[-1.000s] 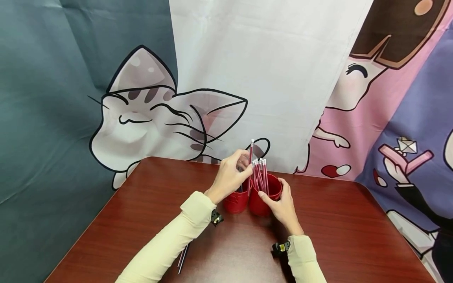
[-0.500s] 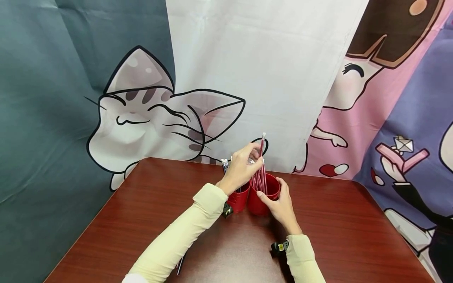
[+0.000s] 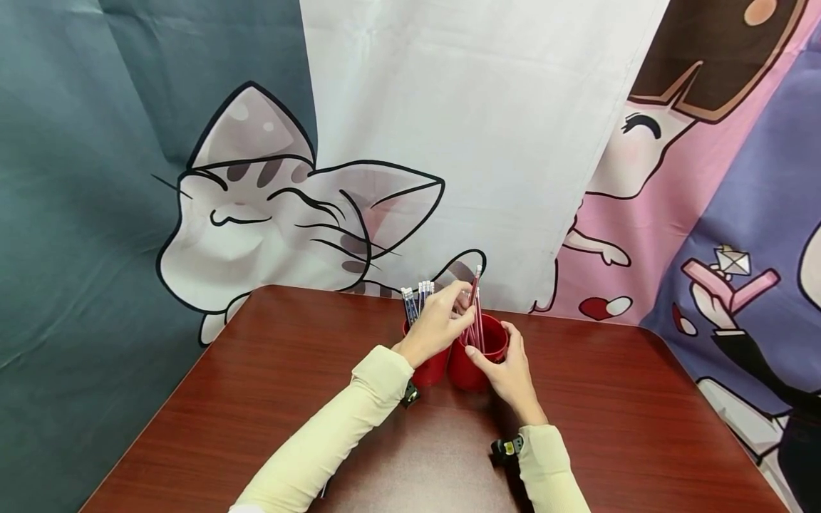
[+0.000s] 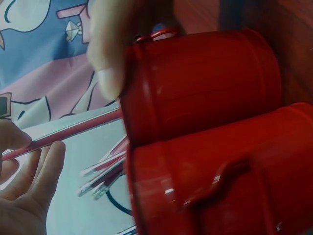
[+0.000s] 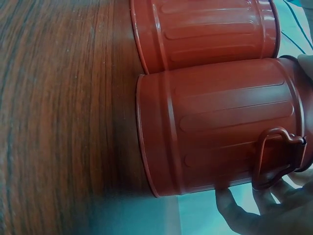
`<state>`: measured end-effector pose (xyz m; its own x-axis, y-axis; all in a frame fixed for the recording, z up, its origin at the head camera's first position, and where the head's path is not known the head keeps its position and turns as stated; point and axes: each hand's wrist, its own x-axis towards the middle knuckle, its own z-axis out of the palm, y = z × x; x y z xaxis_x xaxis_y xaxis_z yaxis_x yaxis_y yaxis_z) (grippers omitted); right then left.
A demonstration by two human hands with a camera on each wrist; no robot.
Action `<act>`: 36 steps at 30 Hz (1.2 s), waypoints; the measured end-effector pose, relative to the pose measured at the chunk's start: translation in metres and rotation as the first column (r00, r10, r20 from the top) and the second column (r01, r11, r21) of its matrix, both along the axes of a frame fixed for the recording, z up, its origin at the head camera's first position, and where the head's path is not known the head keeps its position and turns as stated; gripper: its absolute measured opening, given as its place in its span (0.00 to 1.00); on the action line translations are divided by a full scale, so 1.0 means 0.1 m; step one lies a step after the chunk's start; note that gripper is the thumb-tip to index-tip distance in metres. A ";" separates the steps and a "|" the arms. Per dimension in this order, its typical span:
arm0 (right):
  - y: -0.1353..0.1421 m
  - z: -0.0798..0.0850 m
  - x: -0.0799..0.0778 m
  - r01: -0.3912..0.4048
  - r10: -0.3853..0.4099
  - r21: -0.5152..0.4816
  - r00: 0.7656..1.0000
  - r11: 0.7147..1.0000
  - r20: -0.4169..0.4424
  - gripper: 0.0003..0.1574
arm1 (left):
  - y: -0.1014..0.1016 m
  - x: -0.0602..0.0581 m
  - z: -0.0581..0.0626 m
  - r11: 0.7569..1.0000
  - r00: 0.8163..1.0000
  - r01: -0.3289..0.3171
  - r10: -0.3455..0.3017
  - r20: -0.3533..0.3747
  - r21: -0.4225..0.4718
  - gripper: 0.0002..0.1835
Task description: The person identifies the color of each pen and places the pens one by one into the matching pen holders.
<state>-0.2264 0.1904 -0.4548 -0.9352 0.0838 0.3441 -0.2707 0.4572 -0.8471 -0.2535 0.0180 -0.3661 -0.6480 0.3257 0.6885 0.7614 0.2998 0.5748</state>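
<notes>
My left hand (image 3: pixel 439 324) pinches a red pencil (image 4: pixel 78 128) above the right-hand red bucket (image 3: pixel 467 372). The pencil's lower end passes behind that bucket's rim, and its white eraser end points up. Several pink-red pencils (image 4: pixel 105 174) stand in the same bucket, partly covered by the left hand in the head view. My right hand (image 3: pixel 513 374) holds this bucket by its rim, thumb in front and fingers around the far side. Beside it on the left is a second red bucket (image 3: pixel 431 369), holding several dark blue pencils (image 3: pixel 410 305) with white erasers.
Both buckets stand side by side on a reddish-brown wooden table (image 3: pixel 616 413). Below the left sleeve (image 3: pixel 327 434), the end of a dark pencil (image 3: pixel 323 491) shows on the table. A cartoon-printed cloth (image 3: pixel 500 142) hangs behind the table's far edge.
My left hand has moved right, from over the left bucket to the right one, then lowered the red pencil into it. The right hand has kept its hold on the bucket.
</notes>
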 end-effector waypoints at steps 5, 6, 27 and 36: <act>0.00 0.00 -0.01 0.001 -0.001 0.003 1.000 1.000 -0.001 0.52 | 0.02 0.05 -0.13 0.999 0.999 0.021 -0.020 0.029 -0.026 0.13; 0.00 -0.01 -0.01 0.001 -0.001 0.003 1.000 1.000 0.000 0.52 | 0.03 0.06 -0.17 0.999 0.999 0.021 -0.019 0.038 -0.035 0.12; 0.00 0.00 0.00 -0.009 0.009 -0.004 1.000 1.000 -0.005 0.52 | 0.02 0.12 -0.33 0.986 0.990 -0.034 0.056 0.127 -0.162 0.15; 0.01 -0.02 0.00 -0.003 0.003 -0.005 1.000 1.000 -0.010 0.52 | -0.02 0.18 -0.34 0.993 0.987 0.005 0.014 0.160 -0.116 0.17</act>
<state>-0.2260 0.1912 -0.4570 -0.9318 0.0826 0.3533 -0.2810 0.4517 -0.8468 -0.2358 0.0155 -0.3998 -0.7488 0.3937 0.5333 0.6604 0.3745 0.6508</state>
